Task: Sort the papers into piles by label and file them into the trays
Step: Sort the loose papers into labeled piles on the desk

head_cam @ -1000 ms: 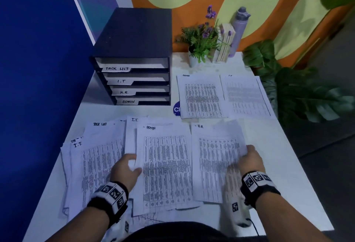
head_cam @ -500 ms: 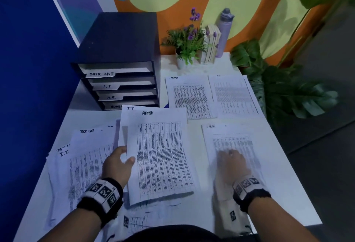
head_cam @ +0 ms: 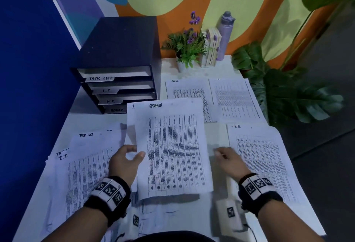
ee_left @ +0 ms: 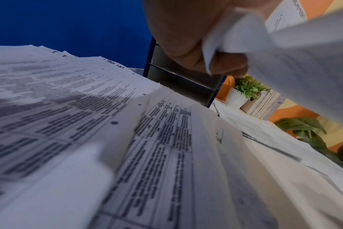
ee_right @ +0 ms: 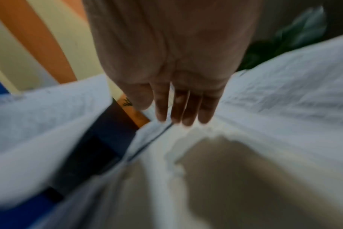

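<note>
One sheet headed ADMIN (head_cam: 169,151) is in my left hand (head_cam: 124,162), pinched at its left long edge between thumb and curled fingers and lifted clear of the unsorted spread (head_cam: 84,164) beneath. Long axis runs away from me, header at the far end. Matching ADMIN pile (head_cam: 189,95) lies on the table (head_cam: 96,120) ahead and slightly right of the grip, far edge of the lifted sheet overlapping its near corner in the head view. I.T pile (head_cam: 234,97) sits just beside it on the right; H.R. pile (head_cam: 265,163) lies near, right.

My right hand (head_cam: 228,160) is free: fingers straight, held together, holding nothing, over bare table between the lifted sheet and the H.R. pile. Left hand is nearer the ADMIN pile, so I judge a forward-right carry by the left.

Tray stack (head_cam: 119,80) stands far left, labelled TASK LIST, I.T, H.R., ADMIN top to bottom.

Hidden: whether more than one sheet is pinched; right wrist view is motion-blurred; table text unreadable.
</note>
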`<state>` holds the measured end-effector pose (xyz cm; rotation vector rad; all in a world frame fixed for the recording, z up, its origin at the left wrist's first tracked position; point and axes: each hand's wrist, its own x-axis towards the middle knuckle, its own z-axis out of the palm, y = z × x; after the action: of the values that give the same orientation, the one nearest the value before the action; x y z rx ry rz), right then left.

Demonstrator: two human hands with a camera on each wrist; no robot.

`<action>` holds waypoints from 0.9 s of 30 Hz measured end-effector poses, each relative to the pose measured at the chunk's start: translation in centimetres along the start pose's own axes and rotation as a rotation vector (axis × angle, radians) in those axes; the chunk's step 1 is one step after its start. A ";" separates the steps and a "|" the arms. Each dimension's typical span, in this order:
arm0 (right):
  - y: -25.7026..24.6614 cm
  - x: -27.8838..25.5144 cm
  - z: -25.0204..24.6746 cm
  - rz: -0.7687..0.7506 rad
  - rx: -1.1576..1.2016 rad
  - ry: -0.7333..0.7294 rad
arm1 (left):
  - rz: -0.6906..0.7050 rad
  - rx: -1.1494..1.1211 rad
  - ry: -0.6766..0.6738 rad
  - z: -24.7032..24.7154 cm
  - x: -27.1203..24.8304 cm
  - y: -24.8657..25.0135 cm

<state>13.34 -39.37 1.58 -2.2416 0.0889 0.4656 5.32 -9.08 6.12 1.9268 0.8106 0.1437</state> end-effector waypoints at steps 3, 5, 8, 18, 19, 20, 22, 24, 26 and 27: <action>-2.4 -1.5 2.9 0.122 0.473 -0.376 | 0.017 -0.035 0.043 0.9 0.5 1.2; -2.9 -1.8 3.5 0.149 0.661 -0.402 | 0.007 -0.054 0.039 1.4 1.0 1.7; -4.0 -1.2 2.1 0.257 0.875 -0.303 | 0.036 0.014 0.015 2.0 1.3 1.9; -2.7 1.2 -0.2 0.040 0.083 0.040 | 0.297 0.176 -0.009 3.4 0.6 2.6; -1.7 1.1 0.1 0.058 0.023 0.030 | 0.322 0.167 0.006 3.3 0.7 2.9; -0.9 1.1 0.5 0.062 -0.060 0.001 | 0.346 0.151 0.025 3.1 0.8 3.2; 0.4 0.6 1.0 0.036 -0.349 -0.039 | 0.389 0.114 0.058 2.8 1.1 4.0; 1.3 0.6 1.4 -0.031 -0.683 -0.010 | 0.424 0.093 0.083 2.6 1.3 4.6; 1.5 0.5 1.7 -0.111 -0.776 -0.075 | 0.464 0.085 0.115 2.5 1.7 5.0; 1.5 0.6 1.9 -0.135 -0.784 -0.129 | 0.481 0.079 0.134 2.6 1.9 5.1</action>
<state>12.95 -38.87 -0.85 -2.9412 -0.3722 0.6457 10.26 -11.32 8.62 2.1761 0.4278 0.5428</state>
